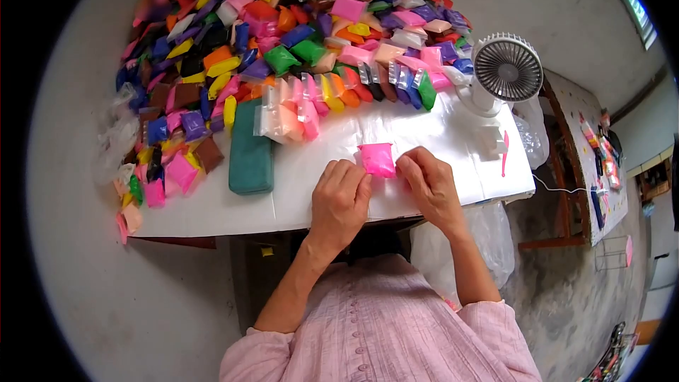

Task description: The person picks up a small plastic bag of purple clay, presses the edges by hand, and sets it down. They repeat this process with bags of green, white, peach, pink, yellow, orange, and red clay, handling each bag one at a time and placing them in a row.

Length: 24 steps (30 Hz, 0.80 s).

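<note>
On the head camera I monitor from my remote desk: the wearer is dressed in a pale pink blouse point(396, 311) of light fabric, run from top to bottom with fine vertical pintucks. A single row of small matching buttons point(391, 357) marks its centre line. The left sleeve point(244, 357) and right sleeve point(506, 322) are loose and end about the elbow; left hand point(339, 201) and right hand point(430, 187) are bare.
</note>
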Tool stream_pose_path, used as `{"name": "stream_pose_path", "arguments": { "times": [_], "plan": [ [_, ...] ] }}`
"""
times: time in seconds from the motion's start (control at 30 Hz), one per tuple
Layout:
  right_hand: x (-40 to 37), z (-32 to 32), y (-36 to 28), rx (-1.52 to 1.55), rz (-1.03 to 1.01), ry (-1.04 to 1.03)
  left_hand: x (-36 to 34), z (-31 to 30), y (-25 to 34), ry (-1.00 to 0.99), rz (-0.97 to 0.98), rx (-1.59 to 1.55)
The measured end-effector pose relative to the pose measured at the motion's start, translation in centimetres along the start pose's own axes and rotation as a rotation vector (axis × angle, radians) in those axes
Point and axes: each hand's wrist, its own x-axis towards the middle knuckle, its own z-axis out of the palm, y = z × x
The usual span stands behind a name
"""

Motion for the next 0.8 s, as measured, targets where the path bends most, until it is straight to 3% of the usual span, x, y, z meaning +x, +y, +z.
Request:
{"name": "stream_pose_path", "arguments": {
  "times": [0.13, 0.23, 0.53, 0.8],
  "plan": [
    [-0.7, -0.6, -0.2, -0.260, -0.281, -0.091, 0.1, 0.2, 0.1, -0.006, -0.015, -0.035],
    [-0.4, 0.0, 0.6, -0.393, -0.401, -0.027, 0.1, 0.3, 0.1, 0.022, -0.002, -0.044],
    [0.6, 0.5, 1.0, -0.354, -0.563, -0.009, 0.7, -0.6, -0.1, -0.054, 0.041, 0.025],
    [-0.1, 1.3, 1.0, -0.549, -0.634, 0.099, 0.5, 0.4, 0.2, 0.027, 0.155, 0.186]
  ]
}}
